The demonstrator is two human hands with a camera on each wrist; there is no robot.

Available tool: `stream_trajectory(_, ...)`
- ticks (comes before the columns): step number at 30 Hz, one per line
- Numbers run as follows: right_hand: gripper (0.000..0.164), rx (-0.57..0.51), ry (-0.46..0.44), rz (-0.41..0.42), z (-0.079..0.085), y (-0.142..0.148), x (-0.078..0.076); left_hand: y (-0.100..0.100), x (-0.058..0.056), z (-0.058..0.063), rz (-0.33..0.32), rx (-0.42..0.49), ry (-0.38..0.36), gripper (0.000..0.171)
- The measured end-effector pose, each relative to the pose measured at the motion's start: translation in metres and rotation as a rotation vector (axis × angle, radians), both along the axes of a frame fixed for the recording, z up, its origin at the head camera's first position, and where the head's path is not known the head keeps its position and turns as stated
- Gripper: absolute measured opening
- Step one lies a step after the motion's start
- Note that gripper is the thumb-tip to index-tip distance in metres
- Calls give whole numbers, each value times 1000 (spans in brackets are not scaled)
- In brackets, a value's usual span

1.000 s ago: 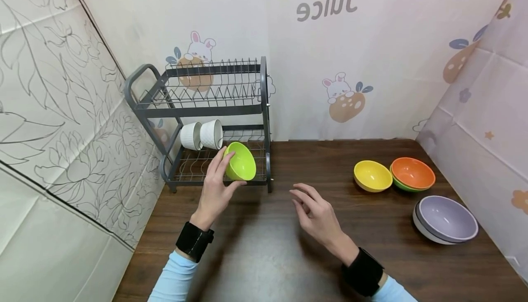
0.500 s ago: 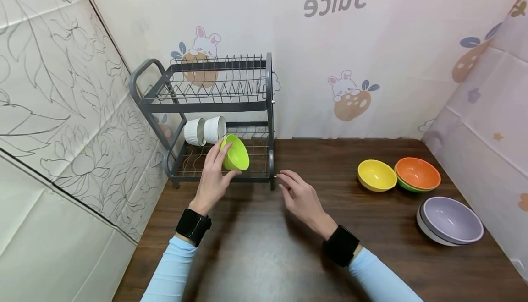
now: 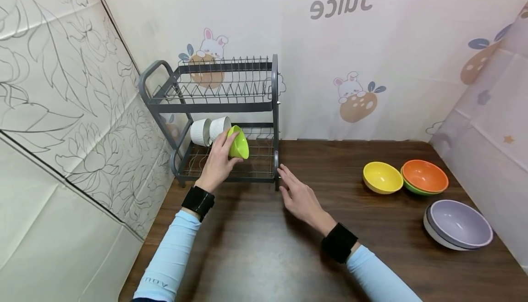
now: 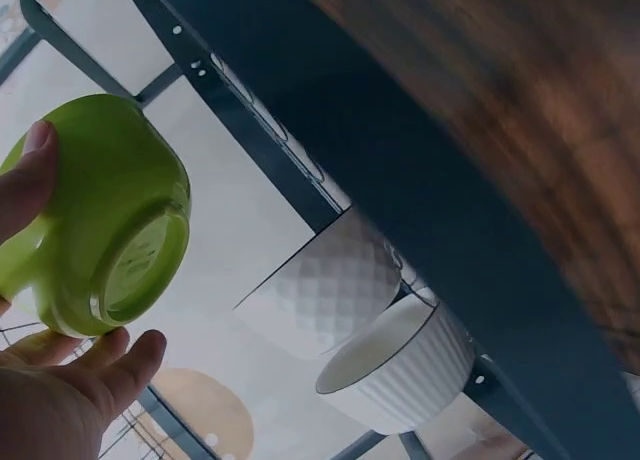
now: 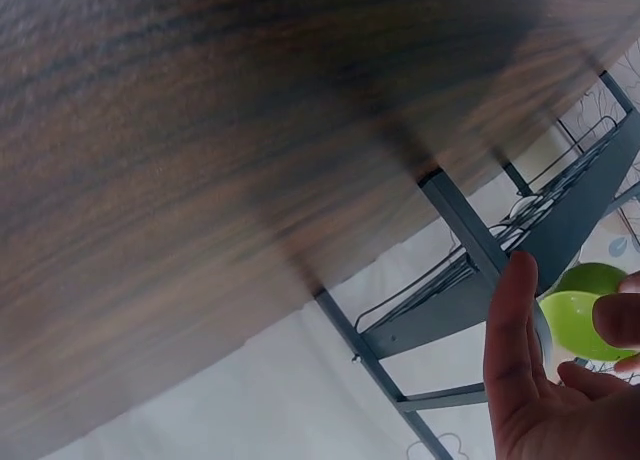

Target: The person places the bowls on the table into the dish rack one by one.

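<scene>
Lime-green and glossy, a small bowl [image 3: 239, 144] is held in the left hand [image 3: 217, 162]. The thumb is at the near side of the bowl and the fingers are at the far side; they are spaced to the width of the bowl and pinch it. The bowl is tilted, with its mouth facing right and its foot ring toward the left. It is located at the lower tier of a dark grey two-tier dish rack [image 3: 210, 107], to the right of two white cups. Contact between the bowl and the wires cannot be confirmed.

The ribbed white cup [image 3: 200, 132] is at the left; the faceted white cup [image 3: 218, 127] is just beside it at the right. Both are tilted in the lower tier, mouths toward the right.

The right hand [image 3: 302, 199] is at the near right leg of the rack, with its fingers extended and holding nothing. Contact with the leg cannot be confirmed. Each wrist carries a black band.

On the right part of the dark wood table [image 3: 264, 256], a yellow bowl [image 3: 382, 178] is positioned just left of an orange bowl [image 3: 425, 176], which is nested in a green bowl [image 3: 417, 190]. Nearer and farther right, a lavender bowl [image 3: 461, 222] is nested in a white bowl [image 3: 441, 241].
</scene>
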State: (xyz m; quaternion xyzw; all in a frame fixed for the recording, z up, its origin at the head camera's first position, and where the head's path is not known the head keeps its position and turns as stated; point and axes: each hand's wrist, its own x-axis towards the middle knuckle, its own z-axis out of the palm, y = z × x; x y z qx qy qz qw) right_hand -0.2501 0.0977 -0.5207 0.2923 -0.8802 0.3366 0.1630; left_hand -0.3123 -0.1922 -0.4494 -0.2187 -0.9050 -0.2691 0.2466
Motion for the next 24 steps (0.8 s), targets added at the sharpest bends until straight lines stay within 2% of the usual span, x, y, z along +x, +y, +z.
stream_trajectory(5, 56, 15, -24, 3, -2, -2, 1, 0, -25, 8, -24, -99, -25, 87)
stream_trajectory(9, 57, 29, -56, 7, -2, -2, 0, 4, -45, 12, -13, -199, -64, 85)
stream_trajectory(15, 57, 39, -102, -34, -4, 2, -1, 16, -74, 7, -18, -328, -110, 86)
stream_trajectory(18, 57, 33, -107, -23, -5, 0, -2, 17, -83, 6, 7, -345, -122, 88)
stream_trajectory(24, 58, 39, -107, -6, -6, -6, -3, 13, -88, 4, 23, -348, -154, 89)
